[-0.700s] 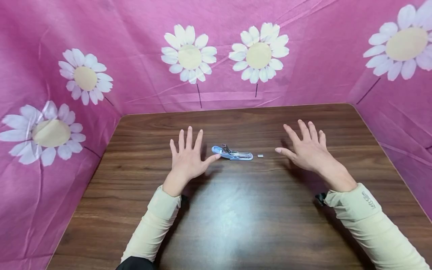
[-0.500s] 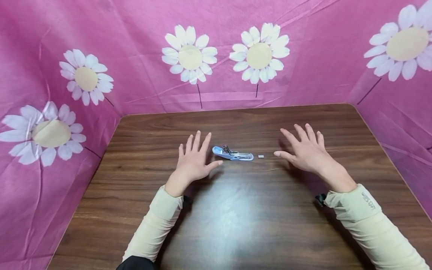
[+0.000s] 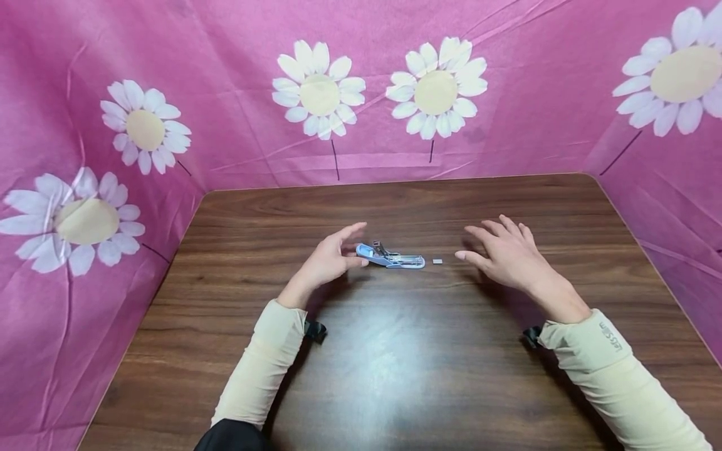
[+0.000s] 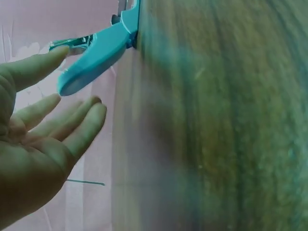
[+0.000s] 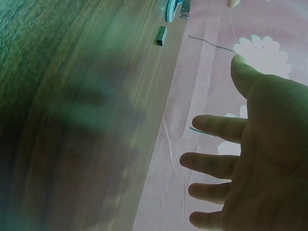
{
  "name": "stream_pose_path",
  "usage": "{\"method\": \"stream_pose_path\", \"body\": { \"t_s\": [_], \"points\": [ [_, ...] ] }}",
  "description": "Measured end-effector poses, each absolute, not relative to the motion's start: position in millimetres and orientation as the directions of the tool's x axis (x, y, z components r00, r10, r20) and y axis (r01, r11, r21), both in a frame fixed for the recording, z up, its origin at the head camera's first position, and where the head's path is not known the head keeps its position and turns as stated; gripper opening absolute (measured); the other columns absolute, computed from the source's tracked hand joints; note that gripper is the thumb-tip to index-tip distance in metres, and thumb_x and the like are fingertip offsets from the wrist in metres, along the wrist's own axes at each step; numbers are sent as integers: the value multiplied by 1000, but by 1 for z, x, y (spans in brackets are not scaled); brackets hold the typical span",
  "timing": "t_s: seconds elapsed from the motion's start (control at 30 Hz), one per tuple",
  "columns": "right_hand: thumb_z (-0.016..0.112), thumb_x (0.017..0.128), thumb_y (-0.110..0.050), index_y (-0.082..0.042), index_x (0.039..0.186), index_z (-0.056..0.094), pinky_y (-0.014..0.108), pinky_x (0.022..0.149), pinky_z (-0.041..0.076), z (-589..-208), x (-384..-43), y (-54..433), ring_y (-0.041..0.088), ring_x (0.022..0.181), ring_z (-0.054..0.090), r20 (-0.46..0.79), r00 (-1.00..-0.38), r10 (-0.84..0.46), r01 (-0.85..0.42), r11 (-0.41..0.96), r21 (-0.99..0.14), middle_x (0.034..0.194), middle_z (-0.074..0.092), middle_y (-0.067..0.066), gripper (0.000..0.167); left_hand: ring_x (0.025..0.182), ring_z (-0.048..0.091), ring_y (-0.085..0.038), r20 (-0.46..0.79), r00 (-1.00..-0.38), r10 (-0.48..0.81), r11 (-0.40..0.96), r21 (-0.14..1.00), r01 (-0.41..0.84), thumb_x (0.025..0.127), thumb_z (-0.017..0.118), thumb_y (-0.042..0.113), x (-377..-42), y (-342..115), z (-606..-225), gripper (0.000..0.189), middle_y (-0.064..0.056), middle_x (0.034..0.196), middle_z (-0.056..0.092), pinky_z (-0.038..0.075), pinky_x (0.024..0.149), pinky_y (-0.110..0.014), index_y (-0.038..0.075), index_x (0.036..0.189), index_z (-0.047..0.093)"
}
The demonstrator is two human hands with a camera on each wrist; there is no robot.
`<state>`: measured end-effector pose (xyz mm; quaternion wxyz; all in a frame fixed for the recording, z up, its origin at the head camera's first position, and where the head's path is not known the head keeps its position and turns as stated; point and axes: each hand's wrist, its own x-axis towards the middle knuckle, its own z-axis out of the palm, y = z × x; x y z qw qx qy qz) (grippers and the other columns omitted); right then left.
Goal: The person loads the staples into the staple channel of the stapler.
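Observation:
A light-blue stapler [image 3: 397, 260] lies on the wooden table with its top swung open, its raised end towards the left. Just off its right tip is a small silver strip of staples [image 3: 437, 261]. My left hand [image 3: 327, 260] is at the stapler's left end, thumb on the near side and fingers on the far side, spread apart. In the left wrist view the stapler [image 4: 98, 55] sits between thumb and fingers without a grip; whether the thumb touches it I cannot tell. My right hand [image 3: 507, 257] hovers right of the staples with fingers spread, holding nothing.
The brown wooden table [image 3: 395, 388] is bordered by a pink cloth [image 3: 237, 113] printed with large white daisies, at the back and both sides. Dark bands [image 3: 316, 332] show at the sleeve cuffs.
My left hand has moved right and turned, so that its thumb and fingers now stand around the stapler's left end. My right hand has drifted slightly left and down. Stapler and staples stay put.

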<state>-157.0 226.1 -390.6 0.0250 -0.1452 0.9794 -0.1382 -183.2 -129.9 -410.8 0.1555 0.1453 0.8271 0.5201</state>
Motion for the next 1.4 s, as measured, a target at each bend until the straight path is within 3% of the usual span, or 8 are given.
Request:
{"method": "stream_pose_path", "body": {
  "t_s": [0.17, 0.37, 0.7, 0.83, 1.0, 1.27, 1.4],
  "points": [
    [59, 98, -54, -8, 143, 55, 73, 110, 22, -394, -158, 224, 54, 142, 31, 33, -947, -318, -315, 908, -277, 146, 51, 27, 64, 125, 63, -28, -152, -906, 395, 344, 939, -8, 90, 72, -2, -187, -129, -416, 59, -16, 144, 60, 54, 98, -31, 3, 146, 52],
    [68, 97, -36, -2, 135, 61, 64, 108, 37, -401, -163, 222, 50, 129, 51, 103, -923, -371, -384, 871, -306, 134, 61, 28, 51, 95, 67, -8, -192, -915, 355, 323, 944, -73, 89, 72, -2, -187, -127, -420, 46, -17, 125, 72, 53, 75, -18, 5, 134, 65],
    [74, 91, -20, -4, 126, 69, 57, 98, 48, -409, -174, 220, 40, 115, 65, 62, -947, -315, -308, 837, -452, 123, 71, 20, 39, 83, 63, -2, -197, -917, 348, 352, 933, -67, 90, 72, 0, -186, -126, -419, 41, -18, 118, 74, 49, 69, -20, 5, 130, 67],
    [74, 91, -18, -6, 122, 72, 52, 91, 50, -412, -176, 218, 31, 97, 71, 53, -954, -296, -284, 827, -486, 106, 77, 14, 34, 84, 62, -3, -182, -918, 351, 374, 927, -41, 91, 71, 1, -185, -127, -419, 40, -16, 116, 75, 49, 70, -21, 7, 130, 68],
    [75, 90, -18, -7, 116, 75, 46, 84, 51, -415, -177, 216, 17, 81, 67, 49, -958, -283, -267, 813, -517, 88, 77, 3, 29, 84, 61, -2, -174, -920, 350, 392, 919, -25, 92, 70, 1, -184, -127, -419, 39, -15, 115, 75, 49, 70, -21, 7, 131, 68],
    [76, 88, -18, -12, 106, 78, 38, 78, 48, -422, -177, 210, 13, 75, 57, 41, -956, -289, -267, 810, -522, 74, 66, -7, 20, 73, 58, -9, -187, -923, 337, 443, 897, -20, 92, 72, 4, -181, -127, -414, 39, -13, 111, 76, 43, 56, -20, 10, 130, 69],
    [76, 87, -18, -13, 102, 79, 36, 76, 48, -423, -177, 207, 12, 74, 58, 38, -954, -298, -271, 799, -536, 74, 69, -7, 17, 74, 59, -7, -181, -924, 338, 447, 894, -12, 91, 72, 3, -181, -126, -415, 39, -12, 111, 76, 43, 58, -19, 10, 129, 70]
  ]
}}
